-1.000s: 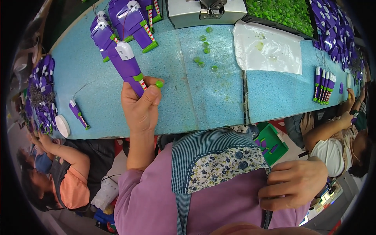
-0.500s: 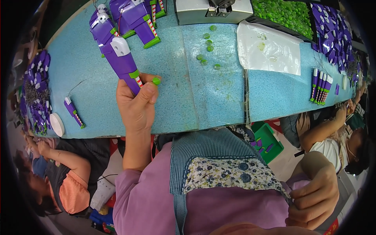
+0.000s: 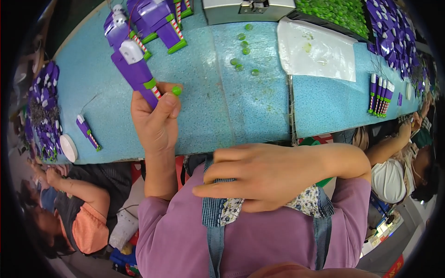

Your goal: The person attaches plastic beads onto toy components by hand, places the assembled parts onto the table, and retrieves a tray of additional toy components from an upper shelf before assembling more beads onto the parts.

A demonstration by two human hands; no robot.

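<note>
purple toy part (image 3: 134,69) clamped in left hand (image 3: 155,123); right hand (image 3: 264,176) open, empty.

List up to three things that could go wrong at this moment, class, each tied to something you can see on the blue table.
1. The left hand alone grips the purple toy part by its lower end, so it could tip or slip.
2. The right hand rests flat on the apron, too far off to steady it.
3. Loose green pieces lie on the blue table and might get knocked off.
</note>
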